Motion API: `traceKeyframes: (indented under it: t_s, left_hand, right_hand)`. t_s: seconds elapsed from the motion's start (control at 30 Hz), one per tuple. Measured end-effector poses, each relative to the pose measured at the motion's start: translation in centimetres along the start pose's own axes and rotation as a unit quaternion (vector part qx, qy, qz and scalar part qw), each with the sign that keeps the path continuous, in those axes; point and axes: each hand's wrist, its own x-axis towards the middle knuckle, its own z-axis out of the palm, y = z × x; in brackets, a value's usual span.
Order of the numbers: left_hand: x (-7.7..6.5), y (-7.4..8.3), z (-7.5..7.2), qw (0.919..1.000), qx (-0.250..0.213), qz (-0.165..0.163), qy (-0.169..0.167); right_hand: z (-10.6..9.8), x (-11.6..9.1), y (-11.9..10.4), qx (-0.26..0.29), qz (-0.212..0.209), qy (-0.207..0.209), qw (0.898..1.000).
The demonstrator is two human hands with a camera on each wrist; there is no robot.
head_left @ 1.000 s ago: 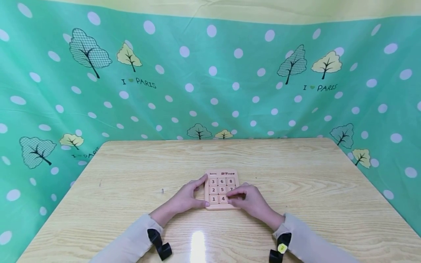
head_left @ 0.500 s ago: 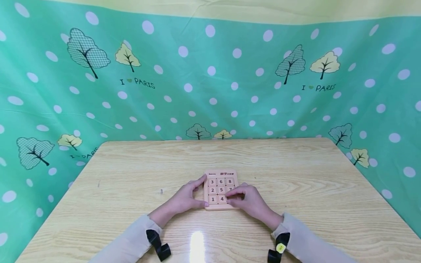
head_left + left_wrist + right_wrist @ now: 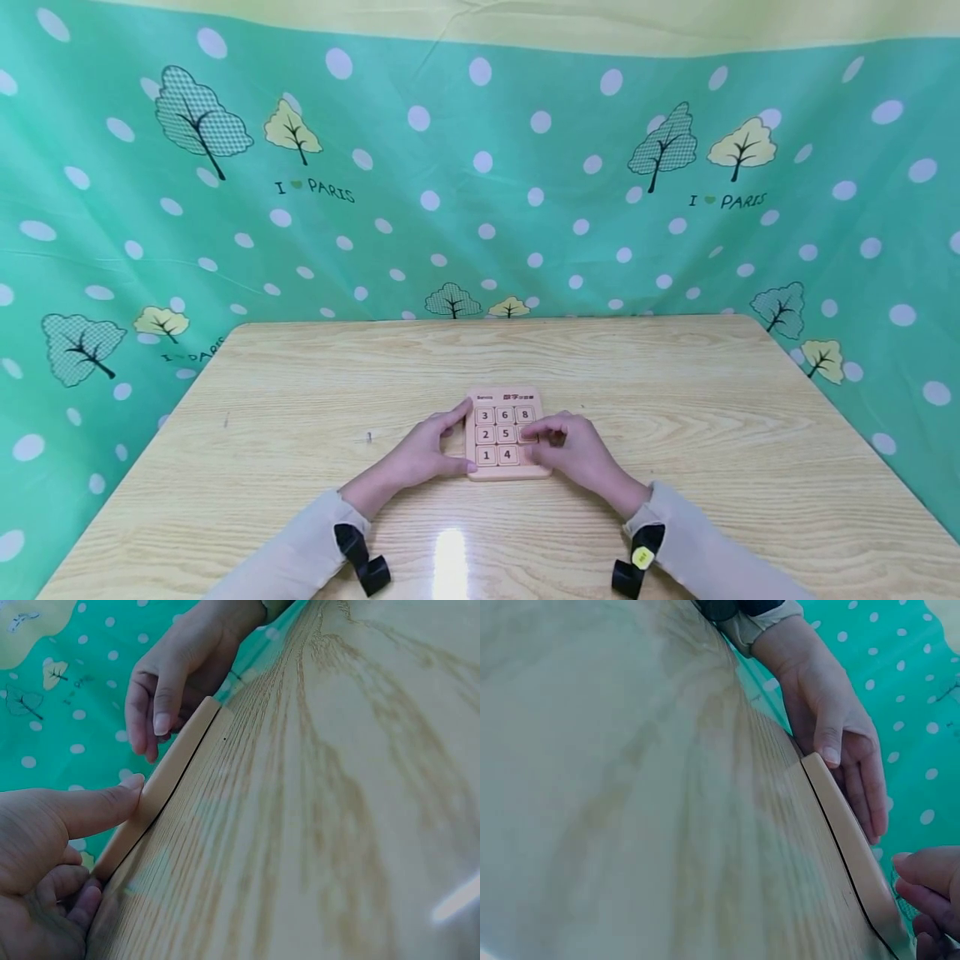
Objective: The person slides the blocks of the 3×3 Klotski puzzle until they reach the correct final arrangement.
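A pink number slide puzzle [image 3: 487, 477] lies flat in the middle of the table, its numbered tiles in a three-by-three grid. My left hand [image 3: 422, 452] holds its left side, thumb on the near corner and index finger by the far corner. In the left wrist view, the left thumb [image 3: 105, 806] presses the frame's edge. Over the right column is my right hand [image 3: 577, 450], its index fingertip on the middle-right tile, whose number is hidden. The right thumb is by the near-right cell, partly covering it. The tile marked 4 [image 3: 507, 455] shows beside it.
The wood-grain table [image 3: 337, 367] surrounds the puzzle. A green dotted cloth [image 3: 480, 192] with printed trees hangs behind the table's far edge. Black straps with small devices [image 3: 372, 575] are on both wrists. A bright reflection lies near the table's front.
My right fingers have shifted slightly right and away from me, off the edge of the 4 tile. The 7, partly visible before, is now covered. My left hand keeps its place.
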Motion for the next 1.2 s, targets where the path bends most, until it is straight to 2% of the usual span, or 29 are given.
traceKeyframes:
  t_s: [0.2,0.57,1.2]
  left_hand:
    - [0.0,0.1,0.0,1.0000,0.004,0.002,0.001]
    - [-0.1,0.2,0.0,1.0000,0.007,0.006,0.003]
    - [0.0,0.1,0.0,0.9999,0.013,0.009,0.006]
  right_hand:
    - [-0.5,0.5,0.3,-0.013,0.026,0.028,0.999]
    - [-0.7,0.8,0.5,-0.032,0.012,0.033,0.999]
    - [-1.2,0.2,0.4,-0.032,0.022,-0.004,0.999]
